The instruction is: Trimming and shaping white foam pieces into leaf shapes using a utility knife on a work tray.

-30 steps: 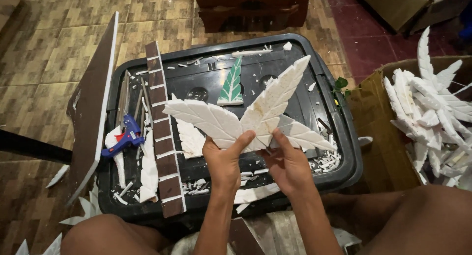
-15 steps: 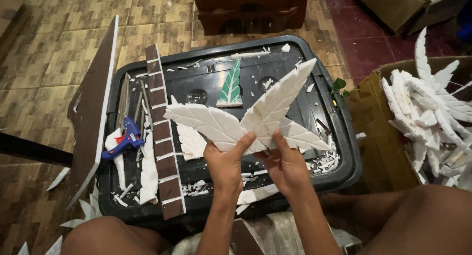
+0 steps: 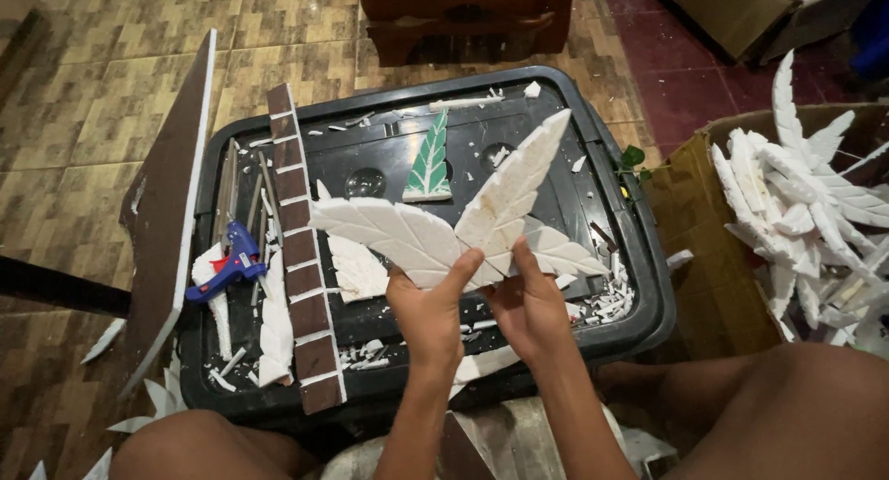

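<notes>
Palms of both hands face away, so the joint between the white foam leaves (image 3: 444,230) is hidden. Left hand (image 3: 428,306) and right hand (image 3: 530,304) each hold a grip on the leaf bases, fingers clenched round them, above the black bin lid (image 3: 639,286). Behind the leaves, a flat foam piece lies partly covered. Left: blue glue gun (image 3: 230,265), brown-and-white strip (image 3: 301,276). Far: green painted leaf (image 3: 429,161). Right: cardboard box (image 3: 694,221), possibly full of foam leaves, cut off at the edge.
</notes>
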